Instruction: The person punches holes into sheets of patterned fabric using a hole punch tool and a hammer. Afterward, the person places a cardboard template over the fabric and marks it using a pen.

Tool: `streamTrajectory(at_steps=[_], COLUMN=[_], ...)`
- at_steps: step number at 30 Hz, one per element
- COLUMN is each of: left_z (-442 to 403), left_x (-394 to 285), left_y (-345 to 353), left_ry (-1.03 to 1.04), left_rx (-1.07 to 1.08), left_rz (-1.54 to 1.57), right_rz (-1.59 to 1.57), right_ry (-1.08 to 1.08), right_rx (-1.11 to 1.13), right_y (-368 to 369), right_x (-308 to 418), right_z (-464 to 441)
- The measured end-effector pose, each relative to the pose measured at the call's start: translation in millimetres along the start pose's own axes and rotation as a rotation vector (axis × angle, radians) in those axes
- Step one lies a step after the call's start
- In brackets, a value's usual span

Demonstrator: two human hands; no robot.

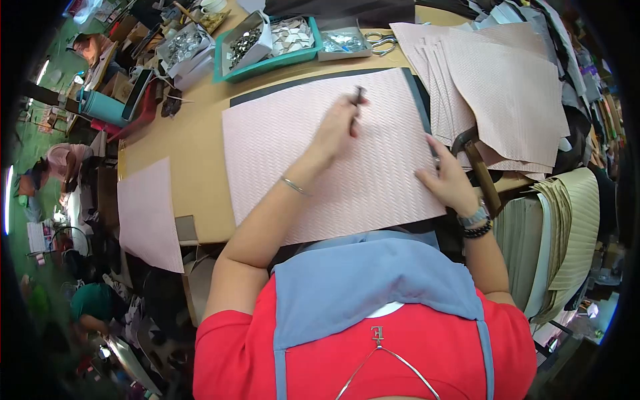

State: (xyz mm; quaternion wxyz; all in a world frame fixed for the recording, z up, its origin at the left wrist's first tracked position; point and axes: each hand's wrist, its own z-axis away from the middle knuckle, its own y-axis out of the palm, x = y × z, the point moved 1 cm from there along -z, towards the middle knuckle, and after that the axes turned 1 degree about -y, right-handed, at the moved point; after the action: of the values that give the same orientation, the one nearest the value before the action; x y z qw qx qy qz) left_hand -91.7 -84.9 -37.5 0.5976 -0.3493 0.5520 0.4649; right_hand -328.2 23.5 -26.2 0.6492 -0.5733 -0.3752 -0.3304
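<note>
A pink textured sheet (293,147) lies over a dark board (417,100), whose edge shows along the sheet's top and right sides. My left hand (341,127) is over the upper middle of the sheet, closed around a dark slim tool (359,97); motion blurs its tip, and I cannot make out what it is. At the sheet's right edge, my right hand (448,177) rests with thumb and fingers apart. Something small and shiny shows at its fingers.
Beyond the sheet stand a teal tray (235,75) of small parts, a small box (344,44) and scissors (381,44). Stacked pink pieces (507,87) lie at right, above a dark clamp-like object (483,167). Another pink piece (148,213) overhangs the left edge. People work far left.
</note>
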Motion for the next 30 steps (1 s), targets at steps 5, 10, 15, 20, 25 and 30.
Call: streamTrajectory(at_steps=[5,10,15,20,25,30], left_z=[-27,-36,-37,-33,-34,-37], left_x=[-8,-1,15,16,16,17], left_y=[-87,-100,-91,-89,-88,-98], left_ry=[0.359,0.435,0.460,0.463,0.471,0.487], left_rx=[-0.347,-0.458,-0.416,-0.427,-0.457,-0.479], left_rz=[0.145,0.092,0.061,-0.049,-0.035,0.020], right_rz=[0.171,0.222,0.330,0.335,0.328,0.329], right_ry=[0.094,-0.252,-0.353,-0.362,-0.354,-0.348], right_rx=[-0.127,-0.339,-0.290,-0.285,-0.285,-0.282], right_y=[-10,17,22,22,21,21], right_x=[10,9,10,11,11,11], right_z=[7,-6,-10,-11,-11,-11])
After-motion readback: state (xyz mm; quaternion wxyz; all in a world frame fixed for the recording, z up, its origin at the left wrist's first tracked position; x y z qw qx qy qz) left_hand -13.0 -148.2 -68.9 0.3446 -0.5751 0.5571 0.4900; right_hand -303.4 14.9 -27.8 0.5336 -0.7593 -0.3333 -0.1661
